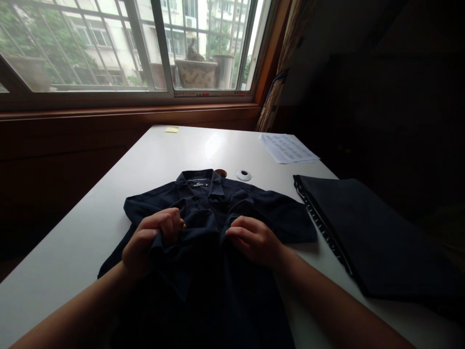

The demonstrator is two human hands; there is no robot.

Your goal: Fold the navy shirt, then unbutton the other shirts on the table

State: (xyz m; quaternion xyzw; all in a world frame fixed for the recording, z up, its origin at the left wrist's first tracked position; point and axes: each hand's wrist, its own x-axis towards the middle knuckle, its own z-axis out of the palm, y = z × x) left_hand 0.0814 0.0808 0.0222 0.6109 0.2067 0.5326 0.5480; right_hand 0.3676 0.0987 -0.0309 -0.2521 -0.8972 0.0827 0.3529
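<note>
A dark navy collared shirt lies front up on the white table, its collar toward the window and a label showing inside the neck. My left hand is closed in a fist around bunched cloth on the left side of the shirt's front. On the other side, my right hand pinches the front of the shirt with its fingers curled. Between the two hands the cloth is lifted and creased. The lower part of the shirt is too dark to make out clearly.
The white table stands below a barred window. To the right lies a flat dark folder-like item with a toothed edge. Printed papers, a yellow sticky note and a round white grommet are farther back.
</note>
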